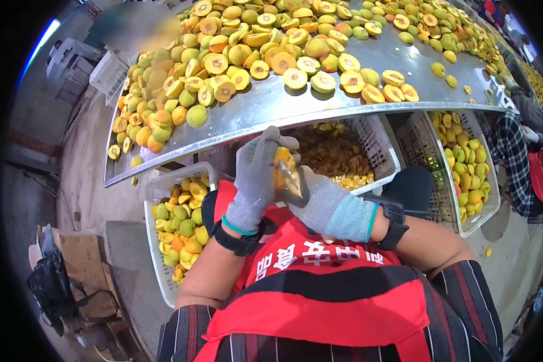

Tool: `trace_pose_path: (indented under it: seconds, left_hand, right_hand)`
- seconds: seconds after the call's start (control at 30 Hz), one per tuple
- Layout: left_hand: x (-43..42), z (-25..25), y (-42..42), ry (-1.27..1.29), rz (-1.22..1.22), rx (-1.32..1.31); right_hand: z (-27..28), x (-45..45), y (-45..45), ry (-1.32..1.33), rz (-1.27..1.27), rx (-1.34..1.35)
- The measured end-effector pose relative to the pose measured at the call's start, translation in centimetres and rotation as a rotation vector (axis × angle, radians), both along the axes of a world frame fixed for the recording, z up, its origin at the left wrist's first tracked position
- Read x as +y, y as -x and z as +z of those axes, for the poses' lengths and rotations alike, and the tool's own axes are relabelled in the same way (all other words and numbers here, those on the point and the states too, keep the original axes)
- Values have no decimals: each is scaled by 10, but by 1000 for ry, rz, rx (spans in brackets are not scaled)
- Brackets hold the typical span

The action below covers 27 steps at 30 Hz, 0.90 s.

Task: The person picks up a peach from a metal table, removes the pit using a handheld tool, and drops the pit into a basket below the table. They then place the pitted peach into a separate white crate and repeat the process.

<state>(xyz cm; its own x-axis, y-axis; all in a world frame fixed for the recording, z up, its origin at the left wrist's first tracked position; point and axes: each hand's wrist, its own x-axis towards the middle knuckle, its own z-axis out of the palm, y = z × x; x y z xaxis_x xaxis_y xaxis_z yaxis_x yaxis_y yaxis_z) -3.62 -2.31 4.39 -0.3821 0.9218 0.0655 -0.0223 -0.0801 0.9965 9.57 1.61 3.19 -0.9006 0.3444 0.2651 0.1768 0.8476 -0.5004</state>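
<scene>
My left hand (253,175), in a grey glove, holds a cut yellow fruit half (283,166) in front of the red apron (295,238). My right hand (320,196), also gloved and closed, is close against the fruit's right side. Its fingers wrap round a small tool whose metal end (291,178) meets the cut face; the rest of it is hidden. Just beyond both hands runs the edge of a metal table (247,127), with a heap of halved yellow-green fruit (241,54) on it.
A white crate of fruit halves (152,241) stands at left below the table. Under its edge is a crate with brown pits (377,145), and right of that another fruit crate (449,199). A person in a checked sleeve (513,157) is at far right.
</scene>
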Motion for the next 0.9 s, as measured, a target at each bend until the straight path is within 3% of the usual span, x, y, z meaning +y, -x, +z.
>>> trace_pose_path:
  seconds: [0.03,0.07,0.1,0.13,0.17,0.23,0.33,0.37,0.4,0.47,0.5,0.63,0.7,0.73,0.8,0.9]
  left_hand:
    - [2,2,0,76,9,-308]
    - [2,-1,1,75,13,-310]
    - [2,-6,2,-29,29,-25]
    - [3,-7,3,-135,44,262]
    - [2,-4,2,-138,42,266]
    - [-3,6,-5,-177,97,30]
    - [-5,-6,-8,-201,57,-50]
    - [-4,-6,-9,-211,68,-41]
    - [-3,-3,-8,-210,67,-43]
    - [-4,3,-3,-93,58,27]
    - [-2,-1,-4,-103,84,-35]
    - [0,-2,-1,-45,76,95]
    - [1,-8,5,-53,-19,-26]
    - [0,-7,7,-49,-17,-28]
    - [1,-1,12,43,-82,240]
    - [7,-4,17,67,-72,449]
  right_hand:
    - [7,1,0,-3,3,-2]
    - [18,1,-2,574,-64,-49]
    - [27,2,-2,1152,-131,-96]
    - [26,5,-1,1150,-128,-95]
    - [25,10,-4,1288,-87,-83]
    - [28,12,-4,1521,-95,-53]
    - [32,7,-2,1484,-107,-56]
    - [31,8,2,1246,-87,-95]
    - [21,5,5,1247,-89,-97]
    - [-14,-5,12,345,-148,275]
    - [-15,-3,14,409,-159,57]
    - [6,2,7,452,-102,61]
    - [21,7,5,1237,-100,-231]
    - [11,6,6,1240,-100,-235]
    - [-13,5,10,631,-2,129]
    - [-26,4,12,461,-99,123]
